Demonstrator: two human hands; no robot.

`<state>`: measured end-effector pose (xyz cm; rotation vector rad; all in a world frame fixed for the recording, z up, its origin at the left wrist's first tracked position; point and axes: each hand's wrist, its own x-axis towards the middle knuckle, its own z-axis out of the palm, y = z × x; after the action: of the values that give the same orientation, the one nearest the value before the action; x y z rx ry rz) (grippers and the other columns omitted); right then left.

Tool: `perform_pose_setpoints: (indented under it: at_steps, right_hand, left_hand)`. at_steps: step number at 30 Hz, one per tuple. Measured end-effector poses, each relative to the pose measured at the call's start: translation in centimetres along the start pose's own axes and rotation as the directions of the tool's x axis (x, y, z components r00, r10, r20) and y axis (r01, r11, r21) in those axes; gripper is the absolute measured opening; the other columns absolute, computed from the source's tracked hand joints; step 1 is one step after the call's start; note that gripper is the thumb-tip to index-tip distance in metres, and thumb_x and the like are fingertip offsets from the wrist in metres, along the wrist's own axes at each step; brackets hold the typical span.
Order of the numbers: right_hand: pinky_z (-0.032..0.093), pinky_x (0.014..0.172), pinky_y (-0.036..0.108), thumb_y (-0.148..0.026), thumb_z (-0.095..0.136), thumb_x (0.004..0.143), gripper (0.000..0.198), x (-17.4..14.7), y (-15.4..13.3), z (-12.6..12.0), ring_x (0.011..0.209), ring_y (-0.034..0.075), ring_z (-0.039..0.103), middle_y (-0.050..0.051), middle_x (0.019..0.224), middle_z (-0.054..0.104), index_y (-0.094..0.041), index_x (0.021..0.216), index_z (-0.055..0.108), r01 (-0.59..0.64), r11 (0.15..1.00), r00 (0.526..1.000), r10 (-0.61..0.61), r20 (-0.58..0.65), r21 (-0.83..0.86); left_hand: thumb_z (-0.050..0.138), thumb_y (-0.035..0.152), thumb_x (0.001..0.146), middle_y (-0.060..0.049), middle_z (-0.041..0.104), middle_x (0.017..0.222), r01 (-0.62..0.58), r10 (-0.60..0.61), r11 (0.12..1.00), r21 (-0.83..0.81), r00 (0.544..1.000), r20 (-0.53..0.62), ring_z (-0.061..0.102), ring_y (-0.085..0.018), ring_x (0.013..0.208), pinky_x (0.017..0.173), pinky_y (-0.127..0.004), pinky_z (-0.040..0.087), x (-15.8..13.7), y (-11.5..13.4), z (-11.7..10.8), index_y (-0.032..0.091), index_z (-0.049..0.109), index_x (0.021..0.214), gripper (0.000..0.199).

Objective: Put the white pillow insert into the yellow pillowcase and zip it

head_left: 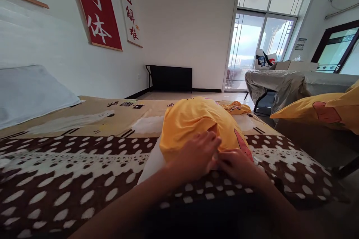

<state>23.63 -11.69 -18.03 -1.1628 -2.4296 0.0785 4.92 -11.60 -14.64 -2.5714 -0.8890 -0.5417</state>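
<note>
A yellow pillowcase (190, 119) with a pink printed patch lies bulging on the bed in front of me. A white pillow (153, 162) shows from under its left edge. My left hand (198, 153) is closed, its fingers bent over the near side of the pillowcase, where the cloth is bunched. Close beside it, my right hand (238, 164) pinches at the near edge of the same case. The fingertips of both hands almost meet, and what lies between them is partly hidden.
A brown and beige patterned blanket (84, 164) covers the bed. Another white pillow (33, 89) lies at the left. More yellow fabric (325, 108) is at the right, before a plastic-covered table (280, 80). A black panel (171, 78) leans by the far wall.
</note>
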Motion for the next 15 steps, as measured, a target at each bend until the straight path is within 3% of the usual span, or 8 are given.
perform_pose_setpoints:
  at_steps: [2,4,7,10,13,15]
  right_hand:
    - [0.04,0.077,0.028,-0.036,0.045,0.09,0.027,0.3,0.0,0.0,0.084,0.019,0.059,0.008,0.088,0.067,-0.017,0.087,0.063,-0.03,0.999,0.97,0.022,-0.243,-0.031]
    - [0.035,0.094,0.037,-0.036,0.052,0.085,0.036,1.0,0.4,0.4,0.109,0.025,0.052,0.014,0.117,0.061,-0.015,0.114,0.057,-0.058,0.992,0.916,0.007,-0.401,-0.116]
    - [0.025,0.103,0.043,-0.029,0.054,0.081,0.06,2.6,2.0,2.4,0.125,0.028,0.041,0.017,0.137,0.047,-0.011,0.136,0.038,-0.11,0.972,0.909,0.014,-0.416,-0.209]
    - [0.031,0.098,0.039,-0.024,0.049,0.082,0.046,3.8,4.2,5.5,0.115,0.026,0.05,0.015,0.126,0.058,-0.011,0.126,0.049,-0.142,0.972,0.903,0.049,-0.428,-0.189]
    - [0.035,0.09,0.034,-0.014,0.046,0.08,0.032,3.8,5.4,7.8,0.1,0.022,0.058,0.01,0.109,0.068,-0.014,0.108,0.061,-0.15,0.973,0.843,0.033,-0.537,-0.175]
    - [0.036,0.084,0.032,-0.008,0.044,0.077,0.029,3.3,5.5,8.4,0.089,0.021,0.061,0.008,0.097,0.071,-0.016,0.096,0.064,-0.142,0.975,0.796,0.008,-0.606,-0.174]
  left_hand:
    - [0.056,0.019,0.073,-0.016,0.038,0.14,0.113,-0.11,0.993,0.041,0.992,-0.055,0.035,-0.033,0.129,0.1,-0.047,0.033,0.2,-1.7,0.7,0.017,0.033,0.136,0.067]
    - [0.056,0.02,0.072,-0.016,0.026,0.149,0.226,-0.224,0.971,0.072,0.974,-0.034,0.024,-0.035,0.136,0.103,-0.052,0.028,0.1,-3.5,2.2,0.018,0.022,0.143,0.079]
    - [0.052,0.027,0.078,-0.018,0.044,0.136,0.363,-0.364,0.93,0.064,0.931,0.01,0.04,-0.033,0.126,0.097,-0.048,0.034,-0.1,-5.5,4.5,0.014,0.022,0.143,0.073]
    - [0.048,0.025,0.083,-0.017,0.057,0.119,0.441,-0.44,0.896,0.058,0.898,-0.022,0.052,-0.027,0.111,0.093,-0.042,0.039,-0.2,-6.3,5.5,0.008,0.031,0.138,0.061]
    - [0.043,0.017,0.085,-0.014,0.063,0.106,0.432,-0.432,0.899,0.075,0.902,-0.012,0.057,-0.025,0.101,0.088,-0.038,0.041,0.1,-6.2,5.5,0.009,0.053,0.118,0.035]
    - [0.038,0.014,0.088,-0.013,0.064,0.096,0.407,-0.408,0.91,0.083,0.913,0.004,0.058,-0.025,0.093,0.083,-0.037,0.041,0.4,-6.2,5.3,0.011,0.06,0.104,0.028]
